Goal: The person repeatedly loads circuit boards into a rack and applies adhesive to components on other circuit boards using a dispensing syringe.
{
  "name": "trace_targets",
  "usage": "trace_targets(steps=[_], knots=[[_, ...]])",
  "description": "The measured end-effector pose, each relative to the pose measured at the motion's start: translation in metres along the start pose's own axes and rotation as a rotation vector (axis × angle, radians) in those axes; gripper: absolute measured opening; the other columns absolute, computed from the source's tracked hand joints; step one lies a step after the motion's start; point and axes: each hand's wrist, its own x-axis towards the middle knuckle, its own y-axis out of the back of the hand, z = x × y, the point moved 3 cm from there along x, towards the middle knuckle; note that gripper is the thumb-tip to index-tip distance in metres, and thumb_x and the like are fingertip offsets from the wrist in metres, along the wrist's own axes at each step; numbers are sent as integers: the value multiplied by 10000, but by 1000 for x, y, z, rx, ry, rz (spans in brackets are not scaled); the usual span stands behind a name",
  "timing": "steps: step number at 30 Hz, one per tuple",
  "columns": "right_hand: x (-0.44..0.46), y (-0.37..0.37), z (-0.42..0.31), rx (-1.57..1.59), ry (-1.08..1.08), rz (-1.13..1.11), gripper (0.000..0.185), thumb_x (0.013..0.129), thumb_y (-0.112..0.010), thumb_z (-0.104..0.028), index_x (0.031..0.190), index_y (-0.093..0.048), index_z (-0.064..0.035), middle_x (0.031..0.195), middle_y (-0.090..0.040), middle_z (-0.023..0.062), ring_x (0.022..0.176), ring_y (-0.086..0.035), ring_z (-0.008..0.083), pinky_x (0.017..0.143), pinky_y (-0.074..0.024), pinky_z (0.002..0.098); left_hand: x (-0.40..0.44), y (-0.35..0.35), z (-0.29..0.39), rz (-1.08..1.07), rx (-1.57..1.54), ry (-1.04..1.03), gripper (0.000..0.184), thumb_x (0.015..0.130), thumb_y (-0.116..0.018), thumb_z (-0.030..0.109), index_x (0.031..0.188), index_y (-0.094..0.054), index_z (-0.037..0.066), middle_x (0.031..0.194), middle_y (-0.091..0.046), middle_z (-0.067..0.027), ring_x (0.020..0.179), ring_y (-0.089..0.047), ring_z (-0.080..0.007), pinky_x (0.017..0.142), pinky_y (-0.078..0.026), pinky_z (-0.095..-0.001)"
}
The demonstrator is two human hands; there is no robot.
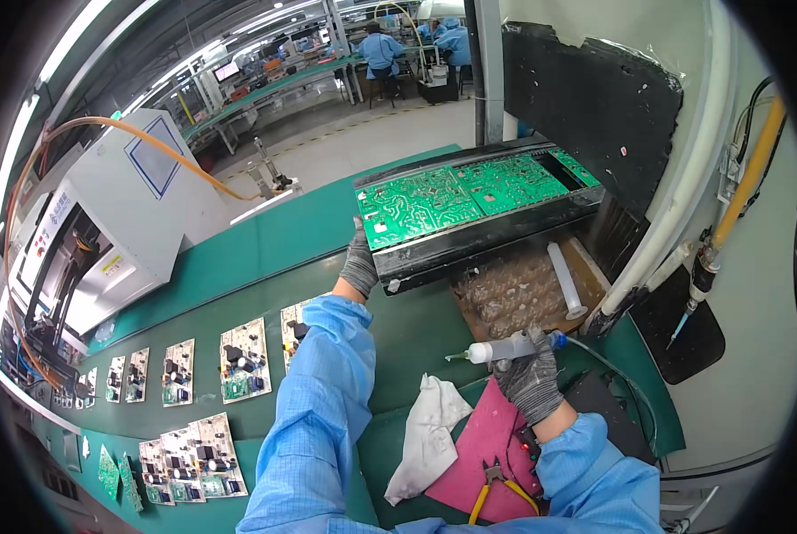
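Observation:
My left hand [360, 260], in a grey knit glove, grips the left end of a black carrier [470, 254]. Green circuit boards [430, 206] lie side by side on that carrier, solder side up. Lower right, my gloved right hand [530, 381] is closed round a translucent dispensing syringe [498, 349], its tip pointing left. A thin air hose [619, 372] runs from the syringe's blue end. Beneath the right hand lie a pink cloth [479, 449], a white cloth [428, 436] and yellow-handled cutters [495, 485].
Below the carrier is a box [505, 303] with a white tube [566, 280] in it. Populated circuit boards [244, 360] line the green belt; more boards [194, 458] rest nearer me. A white machine [132, 218] stands left. An orange-hosed tool [703, 271] hangs right. People [381, 52] sit far back.

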Motion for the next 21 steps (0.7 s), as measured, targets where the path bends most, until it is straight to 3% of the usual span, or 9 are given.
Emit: trace_targets(steps=[3, 9, 15, 18, 19, 21], knots=[[0, -2, 1, -45, 0, -47, 208, 809, -539, -302, 794, -461, -111, 710, -511, 26, 652, -559, 168, 513, -536, 294, 1, 3, -2, 19, 21, -12, 673, 709, -477, 621, 1125, -466, 93, 1083, -533, -133, 940, -540, -305, 796, -463, -461], [-4, -7, 1, -52, -6, -31, 209, 797, -560, -299, 809, -471, -111, 722, -526, 33, 638, -573, 172, 449, -536, 286, 3, 3, -9, -18, -52, 61, 653, 729, -473, 599, 1128, -461, 82, 1086, -530, -153, 944, -539, -313, 793, -468, -458], [1, 2, 0, 38, -54, -24, 169, 790, -572, -259, 797, -532, -96, 727, -571, 41, 643, -575, 204, 505, -502, 343, 7, 4, -12, -111, -131, 109, 611, 738, -495, 560, 1097, -486, 65, 1060, -543, -166, 933, -538, -321, 801, -453, -481], [-1, -1, 0, 6, -27, -50, 207, 792, -569, -281, 806, -479, -94, 729, -535, 35, 632, -579, 191, 489, -553, 317, 7, 0, -11, -126, -67, 140, 628, 742, -463, 595, 1077, -501, 65, 1038, -559, -151, 910, -560, -297, 772, -483, -437], [1, 0, 1, 13, -32, -94, 213, 790, -572, -283, 811, -482, -92, 743, -540, 38, 650, -581, 192, 497, -554, 320, 9, 2, -7, 26, 83, 101, 673, 737, -433, 613, 1097, -484, 47, 1055, -550, -162, 949, -536, -315, 843, -428, -473], [7, 8, 0, 10, -41, -150, 225, 785, -580, -288, 822, -487, -86, 772, -548, 43, 687, -582, 193, 512, -556, 325, -6, -3, 3, 24, 116, 206, 714, 737, -382, 649, 1074, -497, 31, 1048, -555, -159, 938, -540, -313, 843, -427, -452]])
